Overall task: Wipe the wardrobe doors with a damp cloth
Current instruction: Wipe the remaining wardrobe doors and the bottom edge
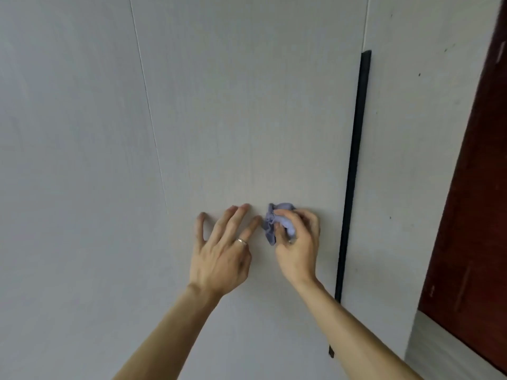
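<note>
Right hand (297, 244) grips the bunched lilac cloth (277, 224) against the wardrobe door (247, 119), centre frame; left hand (222, 250) just beside it, fingers spread flat.

One wide-angle view, worn on the head, faces the pale wardrobe door (247, 119) from close by, its black handle strip (354, 171) right of centre and a dark red panel (472, 215) at the right edge.

I see lavender cloth (271, 229) among the fingers (308, 219) of the right hand (299, 250), pale grey, faintly grained wardrobe door (247, 119) under them, a black handle strip (354, 165) to their right, a silver ring (242, 241) on a left hand (219, 259) finger.
</note>
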The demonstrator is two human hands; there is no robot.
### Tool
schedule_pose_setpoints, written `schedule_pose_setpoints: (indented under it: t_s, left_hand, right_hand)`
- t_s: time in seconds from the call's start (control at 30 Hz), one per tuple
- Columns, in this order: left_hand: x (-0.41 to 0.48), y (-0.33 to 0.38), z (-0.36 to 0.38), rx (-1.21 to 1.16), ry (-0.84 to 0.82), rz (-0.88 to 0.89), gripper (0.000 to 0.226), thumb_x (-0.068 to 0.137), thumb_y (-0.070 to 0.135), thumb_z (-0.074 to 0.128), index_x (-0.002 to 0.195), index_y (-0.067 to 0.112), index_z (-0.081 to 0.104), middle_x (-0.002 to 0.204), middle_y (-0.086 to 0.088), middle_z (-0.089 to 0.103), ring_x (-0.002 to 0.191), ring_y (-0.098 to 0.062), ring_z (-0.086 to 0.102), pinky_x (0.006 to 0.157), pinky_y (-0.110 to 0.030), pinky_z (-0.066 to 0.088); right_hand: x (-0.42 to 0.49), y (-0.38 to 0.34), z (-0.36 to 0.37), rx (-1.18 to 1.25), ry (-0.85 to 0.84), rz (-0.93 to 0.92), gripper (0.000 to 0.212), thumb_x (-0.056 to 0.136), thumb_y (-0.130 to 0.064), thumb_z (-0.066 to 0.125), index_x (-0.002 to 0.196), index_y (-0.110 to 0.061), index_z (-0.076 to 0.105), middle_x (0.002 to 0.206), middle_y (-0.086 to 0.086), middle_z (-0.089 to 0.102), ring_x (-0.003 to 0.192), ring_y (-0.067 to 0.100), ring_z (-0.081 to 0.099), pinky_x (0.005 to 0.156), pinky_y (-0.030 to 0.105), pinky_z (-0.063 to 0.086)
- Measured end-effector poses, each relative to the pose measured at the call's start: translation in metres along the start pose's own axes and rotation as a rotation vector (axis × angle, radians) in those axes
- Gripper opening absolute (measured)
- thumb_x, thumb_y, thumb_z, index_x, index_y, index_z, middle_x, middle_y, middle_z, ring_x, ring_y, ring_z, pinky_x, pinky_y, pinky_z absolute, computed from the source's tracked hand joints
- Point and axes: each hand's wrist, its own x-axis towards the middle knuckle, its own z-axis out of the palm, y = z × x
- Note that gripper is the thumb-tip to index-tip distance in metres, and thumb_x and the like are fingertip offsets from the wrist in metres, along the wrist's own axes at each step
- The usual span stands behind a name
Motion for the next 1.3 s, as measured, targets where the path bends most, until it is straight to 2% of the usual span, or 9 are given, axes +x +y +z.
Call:
schedule_pose_setpoints:
  t_s: [0.1, 0.23, 0.33, 0.63, 0.7, 0.8, 1.0, 1.17, 1.3]
  left_hand:
    - [0.089, -0.017, -0.06, 0.0, -0.058, 0.017, 0.06, 0.079, 0.027, 0.067, 0.138, 0.025, 0.057, 0.153, -0.002, 0.043, 0.138, -0.023, 0.043, 0.113, -0.06, 0.02]
    - [0.171, -0.032, -0.13, -0.028, -0.146, -0.015, 0.057, 0.087, 0.035, 0.056, 0.143, 0.027, 0.05, 0.159, 0.0, 0.03, 0.143, -0.021, 0.026, 0.116, -0.052, 0.019]
    - [0.206, -0.039, -0.167, -0.149, -0.214, -0.094, 0.06, 0.096, 0.039, 0.047, 0.154, 0.033, 0.031, 0.165, 0.003, 0.01, 0.15, -0.02, 0.012, 0.121, -0.045, 0.014]
    - [0.273, -0.022, -0.221, -0.201, -0.146, -0.057, 0.064, 0.097, 0.037, 0.047, 0.157, 0.035, 0.023, 0.167, 0.004, 0.003, 0.152, -0.019, 0.009, 0.124, -0.044, 0.013]
    - [0.292, -0.012, -0.227, -0.188, -0.106, -0.044, 0.064, 0.097, 0.037, 0.047, 0.156, 0.036, 0.023, 0.167, 0.005, 0.003, 0.151, -0.019, 0.01, 0.124, -0.043, 0.012]
    - [0.316, 0.001, -0.229, -0.151, -0.052, -0.029, 0.063, 0.097, 0.036, 0.047, 0.156, 0.036, 0.025, 0.167, 0.004, 0.004, 0.151, -0.021, 0.011, 0.124, -0.044, 0.012]
    - [0.369, 0.039, -0.214, 0.007, 0.042, -0.024, 0.062, 0.098, 0.038, 0.043, 0.156, 0.036, 0.021, 0.167, 0.003, -0.003, 0.154, -0.021, -0.004, 0.125, -0.049, -0.001]
    - [0.428, 0.063, -0.196, 0.108, 0.105, -0.129, 0.063, 0.101, 0.05, 0.035, 0.158, 0.04, 0.01, 0.167, 0.003, -0.015, 0.154, -0.024, -0.016, 0.123, -0.056, -0.005]
    - [0.472, 0.077, -0.182, 0.114, 0.085, -0.271, 0.067, 0.098, 0.066, 0.024, 0.155, 0.047, -0.006, 0.164, 0.007, -0.025, 0.152, -0.022, -0.022, 0.117, -0.067, -0.005]
  right_hand:
    - [0.093, -0.061, -0.014, -0.006, -0.035, 0.047, 0.035, 0.085, 0.001, 0.069, 0.098, -0.031, 0.074, 0.115, 0.001, 0.049, 0.113, 0.005, 0.051, 0.093, 0.004, 0.037]
    - [0.187, -0.119, -0.037, 0.005, -0.03, 0.062, 0.029, 0.078, -0.008, 0.063, 0.09, -0.031, 0.076, 0.108, -0.001, 0.065, 0.099, 0.014, 0.066, 0.085, 0.03, 0.058]
    - [0.228, -0.161, -0.067, 0.042, 0.023, 0.004, 0.031, 0.078, 0.008, 0.058, 0.08, -0.016, 0.077, 0.082, -0.013, 0.073, 0.082, 0.004, 0.069, 0.067, 0.02, 0.056]
    - [0.312, -0.2, -0.146, -0.028, 0.152, -0.109, 0.033, 0.075, -0.013, 0.054, 0.086, -0.036, 0.075, 0.111, -0.005, 0.065, 0.106, 0.02, 0.065, 0.075, 0.036, 0.061]
    - [0.319, -0.216, -0.163, -0.02, 0.193, -0.128, 0.033, 0.078, -0.008, 0.054, 0.087, -0.032, 0.075, 0.108, -0.007, 0.061, 0.108, 0.019, 0.063, 0.078, 0.028, 0.06]
    - [0.338, -0.222, -0.183, -0.036, 0.191, -0.173, 0.033, 0.087, 0.007, 0.055, 0.089, -0.022, 0.072, 0.094, -0.018, 0.05, 0.106, 0.008, 0.054, 0.067, -0.004, 0.039]
    - [0.409, -0.197, -0.201, -0.018, 0.187, -0.256, 0.029, 0.092, -0.001, 0.058, 0.098, -0.026, 0.071, 0.117, 0.0, 0.044, 0.11, 0.018, 0.051, 0.058, -0.007, 0.034]
    - [0.471, -0.179, -0.21, -0.046, 0.17, -0.443, 0.026, 0.094, -0.008, 0.06, 0.107, -0.027, 0.071, 0.114, -0.007, 0.037, 0.114, 0.021, 0.044, 0.086, 0.014, 0.038]
    - [0.509, -0.184, -0.206, -0.073, 0.202, -0.594, 0.025, 0.096, -0.011, 0.059, 0.113, -0.025, 0.07, 0.128, 0.001, 0.043, 0.111, 0.015, 0.034, 0.088, 0.018, 0.033]
